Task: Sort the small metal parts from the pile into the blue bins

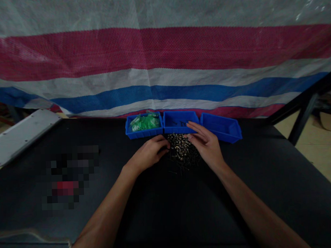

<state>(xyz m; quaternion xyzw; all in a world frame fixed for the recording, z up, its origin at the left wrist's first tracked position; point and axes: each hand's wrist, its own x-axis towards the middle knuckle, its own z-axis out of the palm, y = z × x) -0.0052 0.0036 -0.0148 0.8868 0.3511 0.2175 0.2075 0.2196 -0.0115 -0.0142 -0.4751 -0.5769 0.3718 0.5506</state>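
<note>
A heap of small metal screws [182,148], some shiny and some dark, lies on the black tabletop [168,210]. At the heap's left edge is my left hand [154,149], its fingers curled and the tips close to the thumb. Whatever those tips pinch is too small to make out. My right hand [206,142] reaches over the heap's right side with fingers stretched and apart, just in front of the middle blue bin [168,130]. A few dark screws [183,123] lie inside that bin.
Left of the middle bin stands a blue bin [144,134] with green plastic bags [145,121]. Another blue bin [222,127] sits at the right, turned slightly. A striped tarp [163,48] hangs behind. A white panel [24,136] lies far left; a dark metal frame [303,97] stands right.
</note>
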